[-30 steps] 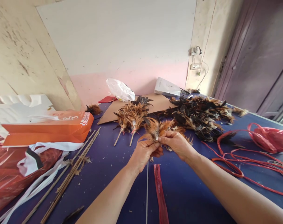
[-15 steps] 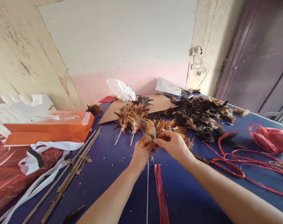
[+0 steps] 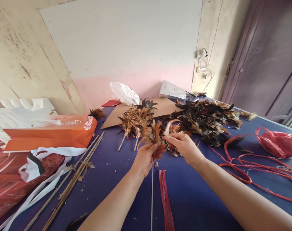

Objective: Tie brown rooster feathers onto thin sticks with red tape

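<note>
My left hand (image 3: 147, 157) is closed around the base of a small bunch of brown feathers (image 3: 153, 132), which fan upward from the fingers. Just to its right, my right hand (image 3: 183, 147) pinches a single pale feather (image 3: 168, 127) between thumb and fingertips, its tip curving up and right. Behind the hands lie more loose brown feathers (image 3: 176, 128), partly hidden by them. Two feather bundles on sticks (image 3: 136, 118) rest beyond my left hand. A flat red plastic strip (image 3: 165, 199) lies on the blue table (image 3: 191, 199) between my forearms.
A heap of dark feathers (image 3: 206, 118) spreads at the back right. Red plastic ribbon (image 3: 276, 144) lies coiled at right. On the left are thin sticks (image 3: 73, 179), an orange bag (image 3: 49, 133) and a red plastic bag (image 3: 23, 179). Cardboard (image 3: 112, 118) lies at the back.
My hands, together at the bunch half a second ago, are now apart. The right one has moved slightly right and a pale feather now shows in its pinch.
</note>
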Demonstrator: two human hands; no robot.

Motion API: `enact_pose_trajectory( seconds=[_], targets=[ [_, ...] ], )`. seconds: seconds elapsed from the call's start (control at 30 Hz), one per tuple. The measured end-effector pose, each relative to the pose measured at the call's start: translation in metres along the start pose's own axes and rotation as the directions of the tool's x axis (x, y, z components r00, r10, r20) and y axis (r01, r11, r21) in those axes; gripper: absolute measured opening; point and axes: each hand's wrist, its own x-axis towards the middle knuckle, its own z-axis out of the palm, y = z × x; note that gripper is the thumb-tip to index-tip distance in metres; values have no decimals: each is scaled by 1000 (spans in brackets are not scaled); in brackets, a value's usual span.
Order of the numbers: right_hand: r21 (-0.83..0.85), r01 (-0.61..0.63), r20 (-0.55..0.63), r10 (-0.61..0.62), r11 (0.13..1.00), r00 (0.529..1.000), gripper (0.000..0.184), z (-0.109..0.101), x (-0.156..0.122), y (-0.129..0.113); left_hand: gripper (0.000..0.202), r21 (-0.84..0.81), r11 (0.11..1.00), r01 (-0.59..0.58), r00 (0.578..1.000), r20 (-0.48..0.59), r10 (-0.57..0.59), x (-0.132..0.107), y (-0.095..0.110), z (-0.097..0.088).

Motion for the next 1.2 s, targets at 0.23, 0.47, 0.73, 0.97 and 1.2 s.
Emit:
enact_pose_trajectory(
  seconds=[0.23, 0.47, 0.73, 0.97, 1.2],
  targets=[
    [-225, 104, 7, -105, 969, 994, 21, 5, 2, 17, 14, -109, 988, 108, 994, -2, -109, -3, 2, 7],
    [-370, 213, -74, -257, 904, 964, 16, 10, 1, 22, 10, -179, 971, 161, 984, -45, -171, -2, -3, 7],
    [-344, 242, -51, -276, 907, 960, 16, 12, -3, 23, 8, -184, 966, 185, 982, 2, -187, -4, -2, 8],
    [-352, 231, -31, -257, 907, 966, 14, 11, -1, 27, 16, -19, 997, 71, 997, -20, -72, -1, -5, 6],
    [-135, 89, -94, -103, 987, 990, 21, 9, -1, 21, 22, 55, 995, 83, 996, -37, -81, -3, -3, 7]
  ],
)
